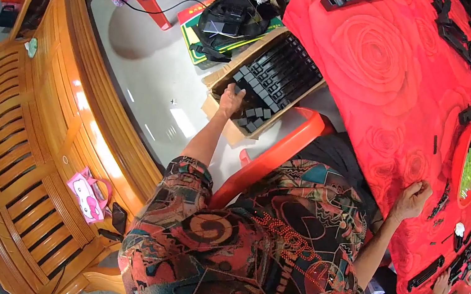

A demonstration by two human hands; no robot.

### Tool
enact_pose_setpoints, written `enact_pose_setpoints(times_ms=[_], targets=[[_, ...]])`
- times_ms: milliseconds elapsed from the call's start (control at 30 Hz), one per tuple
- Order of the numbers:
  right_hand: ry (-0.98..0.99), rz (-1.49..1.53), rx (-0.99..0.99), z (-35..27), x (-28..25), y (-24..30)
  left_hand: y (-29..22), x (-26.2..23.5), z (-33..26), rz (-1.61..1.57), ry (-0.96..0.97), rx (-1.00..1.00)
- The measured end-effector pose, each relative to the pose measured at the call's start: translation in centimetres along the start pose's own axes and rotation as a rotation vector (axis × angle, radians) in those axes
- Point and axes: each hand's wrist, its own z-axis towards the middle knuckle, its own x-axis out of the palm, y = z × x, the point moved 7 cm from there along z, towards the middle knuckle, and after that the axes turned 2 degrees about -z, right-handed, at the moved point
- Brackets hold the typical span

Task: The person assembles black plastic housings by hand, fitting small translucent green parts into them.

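My left hand [231, 101] reaches down into an open cardboard box [212, 107] on the floor. Its fingers are closed around a small black plastic piece, partly hidden by the hand. Long black plastic parts [291, 62] lie side by side in the box, with several loose short black blocks [257, 114] at its near end. Over the red tablecloth [369, 48] at the right, my right hand [412, 200] is curled, fingers bent toward the thumb. Whether anything sits inside it does not show.
A red plastic stool [280, 145] stands beside the box. A black bag [232, 20] lies behind it. At the left is a wooden bench [23, 172] with a pink bag [89, 197]. The table bears a red basin [456, 154] and heaped black parts [456, 41]; another person's hand [441, 293] is nearby.
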Motion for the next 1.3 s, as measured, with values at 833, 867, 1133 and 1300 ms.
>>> enact_pose_setpoints(times_ms=[833,867,1133,1300], targets=[[0.027,-0.038,0.037,0.1,0.0,0.5,1.9,4.0,-2.4,-0.23,0.386,-0.156],[0.029,-0.027,0.037,0.1,0.4,0.7,0.9,4.5,-2.4,0.013,0.354,0.304],[-0.007,-0.013,-0.008,-0.2,0.1,0.9,-1.1,0.0,-2.7,-0.005,0.201,-0.003],[-0.036,0.054,-0.041,-0.4,0.3,0.8,4.9,1.4,-0.1,-0.087,0.109,-0.142]])
